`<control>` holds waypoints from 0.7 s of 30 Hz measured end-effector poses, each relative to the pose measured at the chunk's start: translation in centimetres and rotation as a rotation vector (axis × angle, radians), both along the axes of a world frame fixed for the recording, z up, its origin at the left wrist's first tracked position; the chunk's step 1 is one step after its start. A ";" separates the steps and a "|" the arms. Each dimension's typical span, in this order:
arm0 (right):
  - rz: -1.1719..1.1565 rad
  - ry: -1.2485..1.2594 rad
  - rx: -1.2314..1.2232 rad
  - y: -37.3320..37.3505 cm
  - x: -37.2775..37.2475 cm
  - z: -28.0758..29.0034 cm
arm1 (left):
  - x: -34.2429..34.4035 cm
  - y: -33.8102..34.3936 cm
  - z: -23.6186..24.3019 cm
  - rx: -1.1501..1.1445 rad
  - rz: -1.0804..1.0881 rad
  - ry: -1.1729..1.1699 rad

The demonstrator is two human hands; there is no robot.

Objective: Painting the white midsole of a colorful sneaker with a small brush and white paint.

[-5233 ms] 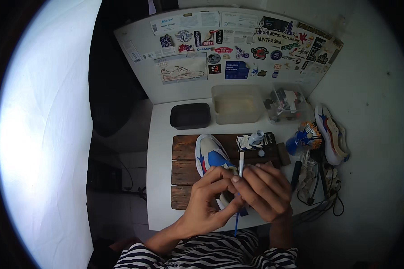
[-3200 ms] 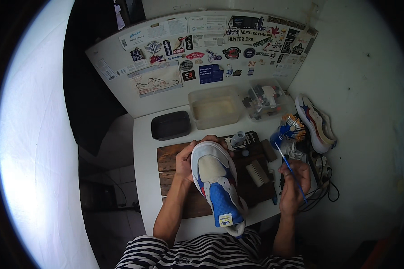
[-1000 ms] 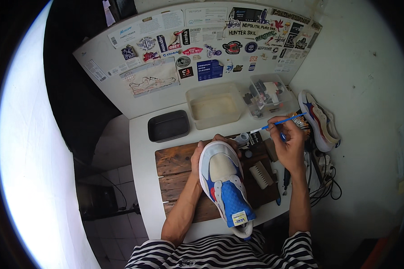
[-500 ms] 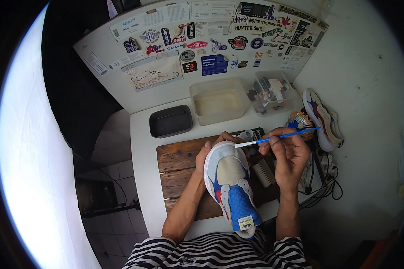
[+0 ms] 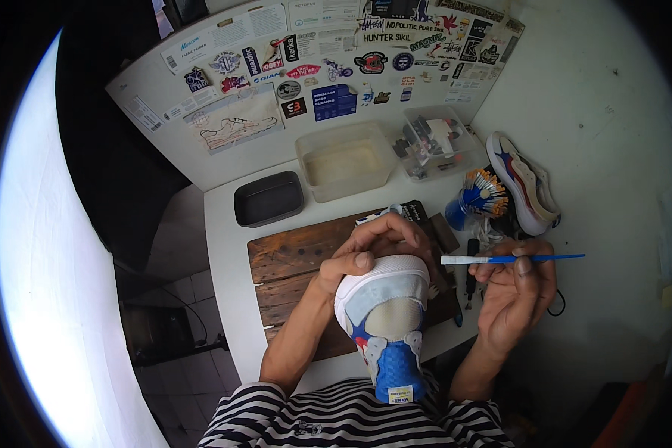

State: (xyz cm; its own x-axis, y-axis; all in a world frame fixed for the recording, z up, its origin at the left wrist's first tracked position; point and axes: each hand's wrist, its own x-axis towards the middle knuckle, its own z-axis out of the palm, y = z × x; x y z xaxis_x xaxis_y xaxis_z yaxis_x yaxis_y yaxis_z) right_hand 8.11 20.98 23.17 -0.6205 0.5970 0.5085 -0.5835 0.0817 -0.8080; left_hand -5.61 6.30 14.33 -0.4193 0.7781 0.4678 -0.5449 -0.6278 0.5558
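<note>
A sneaker [image 5: 393, 319] with a white sole, grey and pale blue toe panels and a blue tongue is held up in front of my chest, its toe pointing away from me. My left hand [image 5: 355, 252] grips it at the toe, thumb along the left side and fingers curled over the far edge. Between the thumb and fingertips of my right hand [image 5: 509, 295] is a slim paintbrush [image 5: 463, 260] with a blue handle and a white tip. The brush lies nearly level, its tip just right of the shoe toe and apart from it.
Below the shoe lies a dark wooden board [image 5: 291, 257]. Farther back stand a black tray [image 5: 270, 213], a translucent tub [image 5: 343, 187] and a clear box [image 5: 433, 142] of small items. At the right are a blue cup of brushes [image 5: 459, 213] and another sneaker [image 5: 521, 187].
The brush has come off the shoe toe and moved right with my right hand. My left fingers now rise over the toe, and the shoe is tilted and closer to me.
</note>
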 end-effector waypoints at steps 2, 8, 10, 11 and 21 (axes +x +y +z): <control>-0.036 0.010 -0.008 -0.1 0.7 1.2 | -0.5 0.5 1.0 0.018 0.009 0.018; -0.020 0.056 0.100 -0.2 1.2 1.3 | -2.2 1.4 1.3 0.054 -0.054 0.098; -0.009 0.071 0.158 -0.7 1.2 1.2 | -2.9 1.7 0.9 0.100 -0.077 0.110; -0.014 0.072 0.167 -1.0 1.4 1.2 | -3.0 1.8 0.8 0.102 -0.077 0.115; 0.041 0.044 0.268 -1.6 0.1 2.3 | -3.0 2.4 1.7 0.121 -0.099 0.189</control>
